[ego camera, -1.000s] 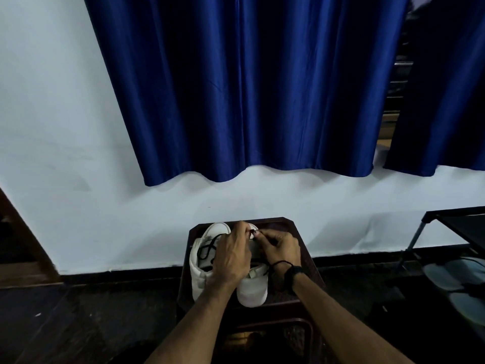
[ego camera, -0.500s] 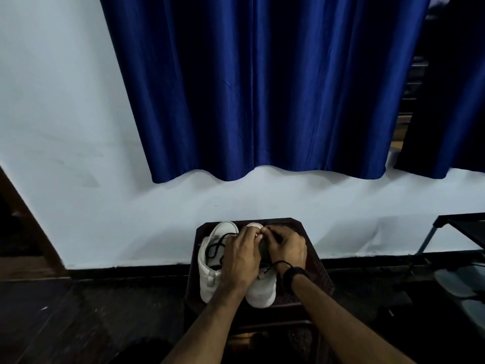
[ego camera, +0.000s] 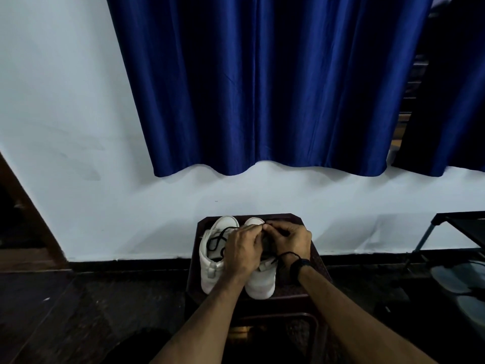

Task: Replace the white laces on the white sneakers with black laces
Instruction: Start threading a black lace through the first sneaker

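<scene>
At six o'clock on the bench point(ego camera: 315, 261), I am pinching the black lace point(ego camera: 282, 254) with both hands, left hand point(ego camera: 242, 249) and right hand point(ego camera: 290, 239) meeting over the right sneaker point(ego camera: 261, 283), apparently threading an eyelet; the left sneaker point(ego camera: 211, 261) is waiting alongside.

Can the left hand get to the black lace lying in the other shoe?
Probably yes. The left hand is over the right sneaker, right beside the left sneaker. The loose black lace lies on top of it, uncovered, with nothing between.
</scene>
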Tool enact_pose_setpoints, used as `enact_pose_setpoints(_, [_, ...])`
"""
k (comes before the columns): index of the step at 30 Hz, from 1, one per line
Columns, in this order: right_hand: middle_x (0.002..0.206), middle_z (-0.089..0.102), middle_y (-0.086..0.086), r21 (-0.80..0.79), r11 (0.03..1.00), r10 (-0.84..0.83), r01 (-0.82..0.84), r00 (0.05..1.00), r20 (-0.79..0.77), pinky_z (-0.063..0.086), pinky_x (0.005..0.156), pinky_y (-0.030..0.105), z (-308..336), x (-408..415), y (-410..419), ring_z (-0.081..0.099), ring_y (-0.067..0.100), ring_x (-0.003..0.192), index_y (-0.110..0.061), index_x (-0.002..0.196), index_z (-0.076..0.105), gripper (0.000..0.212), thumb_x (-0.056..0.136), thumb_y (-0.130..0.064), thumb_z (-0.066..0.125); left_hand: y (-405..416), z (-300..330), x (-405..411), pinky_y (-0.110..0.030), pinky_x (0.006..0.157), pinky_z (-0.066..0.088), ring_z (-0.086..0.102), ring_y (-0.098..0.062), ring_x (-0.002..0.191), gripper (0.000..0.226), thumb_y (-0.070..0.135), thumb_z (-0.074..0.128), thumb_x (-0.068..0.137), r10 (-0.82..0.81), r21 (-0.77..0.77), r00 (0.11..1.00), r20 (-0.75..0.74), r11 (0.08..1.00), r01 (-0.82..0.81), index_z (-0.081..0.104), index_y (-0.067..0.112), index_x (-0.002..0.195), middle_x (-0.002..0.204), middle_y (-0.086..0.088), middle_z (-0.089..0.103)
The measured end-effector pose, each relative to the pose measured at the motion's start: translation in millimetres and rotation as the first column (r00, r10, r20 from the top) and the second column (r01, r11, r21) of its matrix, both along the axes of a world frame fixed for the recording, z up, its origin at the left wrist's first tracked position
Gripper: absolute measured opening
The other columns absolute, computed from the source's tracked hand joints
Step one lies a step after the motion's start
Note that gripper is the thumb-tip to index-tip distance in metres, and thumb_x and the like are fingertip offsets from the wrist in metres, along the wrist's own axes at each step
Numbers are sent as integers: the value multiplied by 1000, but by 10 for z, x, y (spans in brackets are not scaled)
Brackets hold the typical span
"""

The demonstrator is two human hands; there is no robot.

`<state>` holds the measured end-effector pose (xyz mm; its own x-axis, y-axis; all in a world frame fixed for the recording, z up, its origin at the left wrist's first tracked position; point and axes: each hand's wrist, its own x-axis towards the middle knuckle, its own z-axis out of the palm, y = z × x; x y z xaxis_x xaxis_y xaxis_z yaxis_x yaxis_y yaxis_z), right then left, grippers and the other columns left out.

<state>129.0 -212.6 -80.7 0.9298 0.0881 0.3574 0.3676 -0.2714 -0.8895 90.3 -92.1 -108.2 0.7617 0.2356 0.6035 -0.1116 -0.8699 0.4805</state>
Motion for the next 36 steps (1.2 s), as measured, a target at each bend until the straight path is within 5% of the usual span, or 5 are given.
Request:
enact_pose_setpoints(8, [86,74,-5,-64,998,28,-21,994,107,48,79,13,-4,35,-1,66,3,81,-18,90,79,12,78,-21,79,16,-14,0,-36,66,47,60,-15,79,19,21,46,96,-58,13,998,34,998,58,63,19,89,83,4,65])
enact_pose_setpoints(11, [85,74,-6,-88,996,22,-9,988,154,44,76,5,1,35,-10,65,3,80,-18,90,79,12,78,-21,79,20,-10,-6,-38,64,46,58,-16,76,17,19,47,94,-62,11,998,28,998,62,61,20,85,79,4,62])
enact_pose_setpoints(27, [81,70,-13,-116,993,53,-38,990,134,50,78,20,41,86,-12,65,9,85,-24,87,79,8,80,-26,77,23,-18,-5,-39,66,48,61,-18,80,17,18,49,92,-63,35,998,26,997,62,65,22,96,87,5,64])
enact_pose_setpoints(31, [76,66,-13,-103,993,65,-50,988,142,42,70,8,238,88,39,62,6,76,-21,85,79,6,82,-24,75,-6,7,-29,-30,79,52,66,-15,96,32,22,61,85,46,12,998,32,999,-46,66,23,117,106,4,70])
enact_pose_setpoints(36, [76,69,-9,-64,992,114,-107,988,102,47,70,19,490,51,23,62,0,70,-23,82,79,3,81,-23,76,-18,10,-5,-33,88,52,65,-18,108,42,36,64,84,104,-27,994,-38,994,-105,63,22,124,118,2,69])
